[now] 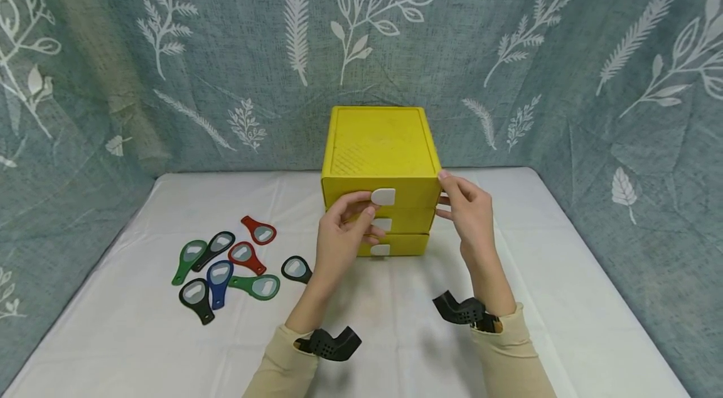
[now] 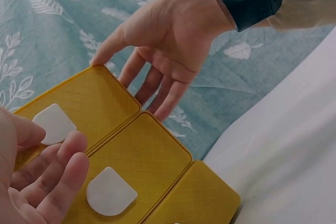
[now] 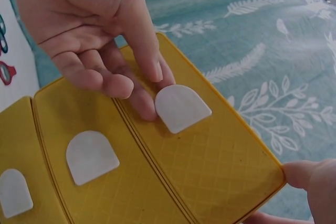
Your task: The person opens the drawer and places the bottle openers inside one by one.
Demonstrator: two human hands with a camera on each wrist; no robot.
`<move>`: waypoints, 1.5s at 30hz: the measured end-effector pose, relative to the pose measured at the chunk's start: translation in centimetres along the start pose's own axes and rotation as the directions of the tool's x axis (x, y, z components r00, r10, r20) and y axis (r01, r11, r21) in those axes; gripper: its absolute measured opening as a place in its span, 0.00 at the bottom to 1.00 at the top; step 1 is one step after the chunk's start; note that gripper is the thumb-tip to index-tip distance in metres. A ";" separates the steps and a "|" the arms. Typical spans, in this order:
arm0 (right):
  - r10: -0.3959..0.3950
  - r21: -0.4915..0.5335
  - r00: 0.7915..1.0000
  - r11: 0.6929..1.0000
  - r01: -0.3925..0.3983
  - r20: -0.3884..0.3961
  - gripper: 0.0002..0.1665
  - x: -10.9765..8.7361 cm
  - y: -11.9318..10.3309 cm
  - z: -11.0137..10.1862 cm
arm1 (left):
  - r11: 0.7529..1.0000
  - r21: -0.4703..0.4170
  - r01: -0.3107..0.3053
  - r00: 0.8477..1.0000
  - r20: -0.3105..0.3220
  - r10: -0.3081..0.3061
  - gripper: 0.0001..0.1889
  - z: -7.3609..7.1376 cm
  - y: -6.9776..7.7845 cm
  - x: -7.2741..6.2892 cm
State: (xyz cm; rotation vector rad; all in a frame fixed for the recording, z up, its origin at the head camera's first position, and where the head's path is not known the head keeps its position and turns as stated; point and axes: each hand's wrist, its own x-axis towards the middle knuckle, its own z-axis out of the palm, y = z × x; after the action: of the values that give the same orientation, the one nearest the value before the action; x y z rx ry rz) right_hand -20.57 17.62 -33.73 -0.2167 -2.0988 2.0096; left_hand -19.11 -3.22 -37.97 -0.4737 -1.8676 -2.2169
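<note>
A yellow drawer box (image 1: 381, 140) with three stacked drawers stands before me, a white tab on each front. At the top drawer's white tab (image 1: 383, 196), my left hand (image 1: 342, 231) has its fingertips right at the tab's left edge, the thumb just below. The right wrist view shows those loosely bent left fingers (image 3: 126, 85) against the drawer front and tab edge. My right hand (image 1: 470, 204) touches the box's right side, its thumb at the upper front corner and its fairly straight fingers (image 2: 152, 85) along the side wall.
Left of the box, several bottle openers with red, green, black and blue (image 1: 219, 279) handles lie loose on the white tablecloth (image 1: 395, 348). One black opener (image 1: 296, 268) lies close beside my left wrist. A patterned blue-green curtain (image 1: 248, 59) hangs behind the box.
</note>
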 end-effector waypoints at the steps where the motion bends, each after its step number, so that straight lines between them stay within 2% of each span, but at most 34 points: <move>1: -0.005 -0.004 1.000 1.000 0.005 0.002 0.33 0.0 0.0 0.0 | 1.000 0.001 0.000 1.000 -0.001 0.000 0.13 0.0 0.0 0.1; 6: -0.010 -0.018 1.000 1.000 0.010 0.015 0.33 0.1 -0.2 0.1 | 1.000 -0.006 0.001 1.000 0.001 -0.001 0.14 -0.1 -0.1 0.4; 8: -0.003 -0.021 1.000 1.000 0.003 0.018 0.34 0.1 -0.2 0.1 | 1.000 0.002 0.010 1.000 0.001 -0.010 0.14 0.1 0.5 0.3; 12: 0.010 -0.024 1.000 1.000 -0.009 0.022 0.34 0.2 -0.3 -0.1 | 1.000 0.023 0.015 1.000 -0.006 -0.014 0.13 0.3 0.5 0.3; 15: 0.022 -0.020 0.999 1.000 -0.021 0.038 0.34 0.2 -0.3 -0.1 | 1.000 0.025 0.007 1.000 -0.015 -0.006 0.12 0.2 -0.1 0.2; 24: 0.061 0.024 0.992 0.998 -0.064 0.111 0.33 1.1 -0.3 -0.9 | 1.000 0.004 -0.018 0.999 -0.050 0.018 0.12 0.3 -0.4 0.0; 27: 0.073 0.038 0.990 0.996 -0.078 0.123 0.33 1.3 -0.2 -1.1 | 1.000 0.007 -0.020 0.997 -0.073 0.020 0.11 0.5 0.1 0.0; 31: 0.089 0.056 0.986 0.994 -0.098 0.143 0.36 1.5 -0.3 -1.3 | 1.000 0.016 -0.027 0.995 -0.099 0.028 0.09 1.0 1.8 -0.4; 33: 0.094 0.062 0.984 0.993 -0.104 0.151 0.37 1.5 -0.3 -1.4 | 0.999 0.026 -0.031 0.993 -0.110 0.034 0.08 1.0 2.0 -0.6; 40: 0.103 0.080 0.979 0.990 -0.118 0.175 0.35 1.5 -0.4 -1.6 | 0.997 0.052 -0.054 0.991 -0.123 0.060 0.07 0.7 0.2 -0.9; 45: 0.124 0.086 0.972 0.986 -0.144 0.199 0.37 1.4 -0.2 -1.7 | 0.991 0.101 -0.084 0.986 -0.135 0.097 0.08 0.7 -0.2 -1.5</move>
State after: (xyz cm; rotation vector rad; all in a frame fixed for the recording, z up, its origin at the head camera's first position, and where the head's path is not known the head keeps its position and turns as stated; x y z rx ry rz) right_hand -21.44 19.65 -33.40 -0.1559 -2.1396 2.2927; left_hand -17.70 -2.61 -38.57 -0.3686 -1.8310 -2.0375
